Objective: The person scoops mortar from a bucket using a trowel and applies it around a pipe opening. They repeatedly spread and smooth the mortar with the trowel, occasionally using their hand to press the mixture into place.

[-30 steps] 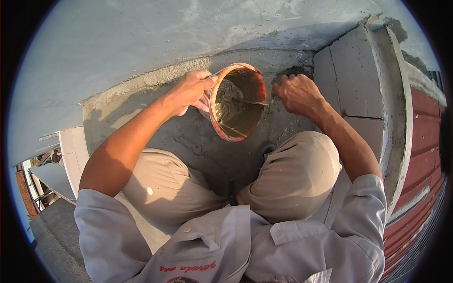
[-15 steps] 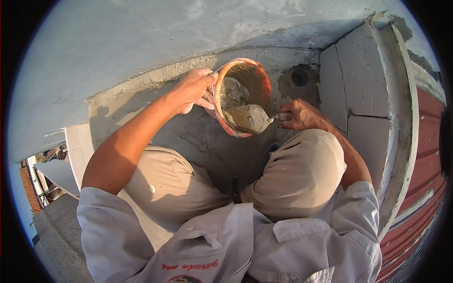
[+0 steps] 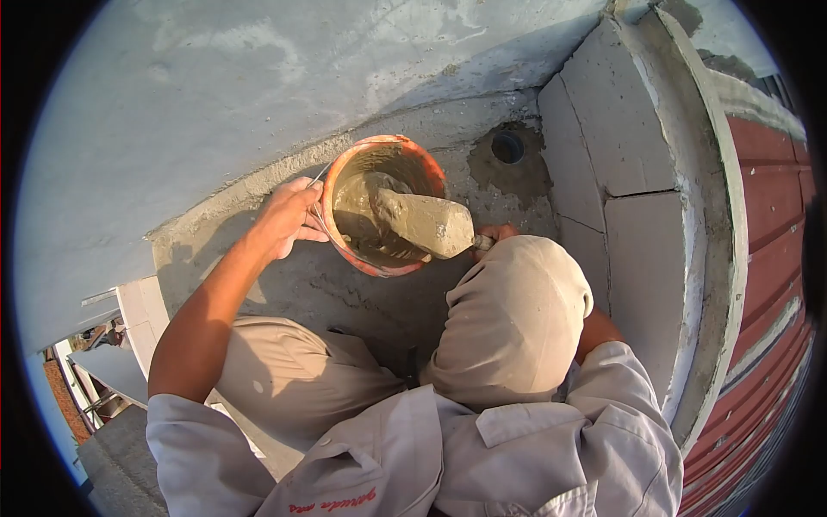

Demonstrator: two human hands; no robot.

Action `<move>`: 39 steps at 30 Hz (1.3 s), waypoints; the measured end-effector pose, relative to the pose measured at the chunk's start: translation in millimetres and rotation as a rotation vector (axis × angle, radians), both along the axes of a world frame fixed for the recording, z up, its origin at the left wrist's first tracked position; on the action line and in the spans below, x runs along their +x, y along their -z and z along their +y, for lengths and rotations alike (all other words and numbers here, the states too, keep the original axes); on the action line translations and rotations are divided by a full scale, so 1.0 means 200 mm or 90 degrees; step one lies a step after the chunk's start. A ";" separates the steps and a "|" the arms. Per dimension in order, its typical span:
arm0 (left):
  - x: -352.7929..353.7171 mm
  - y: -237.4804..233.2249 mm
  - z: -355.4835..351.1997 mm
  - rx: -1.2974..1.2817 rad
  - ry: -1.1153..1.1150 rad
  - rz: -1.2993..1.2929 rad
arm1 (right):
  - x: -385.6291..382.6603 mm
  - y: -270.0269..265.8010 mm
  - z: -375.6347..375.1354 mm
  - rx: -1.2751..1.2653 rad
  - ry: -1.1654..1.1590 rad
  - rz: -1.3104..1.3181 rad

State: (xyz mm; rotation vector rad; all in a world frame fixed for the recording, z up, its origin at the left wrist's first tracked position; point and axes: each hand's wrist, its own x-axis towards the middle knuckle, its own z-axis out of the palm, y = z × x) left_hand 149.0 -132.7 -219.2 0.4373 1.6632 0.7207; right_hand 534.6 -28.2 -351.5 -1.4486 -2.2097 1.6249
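Note:
An orange bucket (image 3: 437, 175), its rim smeared with mortar, stands in front of my knees. My left hand (image 3: 289, 220) grips its left side by the rim and wire handle. Wet grey mortar (image 3: 355, 202) fills the lower part of the bucket. A trowel (image 3: 435, 226) coated in mortar reaches over the right rim, its far end at the mortar. My right hand (image 3: 500, 232) is closed around the trowel's handle, and my raised knee hides most of that hand.
A round pipe opening (image 3: 508, 146) sits in the floor beyond the bucket, ringed by damp mortar. Pale blocks (image 3: 642, 233) form a low wall on the right, with red roofing sheets (image 3: 767, 224) past it. A grey plastered wall (image 3: 258, 77) rises ahead.
The view has shifted, so the bucket sits further left and lower. The trowel shows more of its coated blade across the bucket. My right hand has become mostly hidden behind the knee.

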 end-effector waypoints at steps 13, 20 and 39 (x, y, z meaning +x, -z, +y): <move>-0.06 0.03 -0.03 -0.012 -0.022 -0.005 | 0.12 0.14 -0.05 0.095 0.173 0.024; -0.09 0.06 -0.04 -0.027 -0.010 0.003 | 0.14 0.15 -0.06 0.114 0.202 0.023; -0.17 0.13 -0.11 -0.078 -0.056 0.062 | 0.21 0.25 -0.05 0.147 0.294 0.038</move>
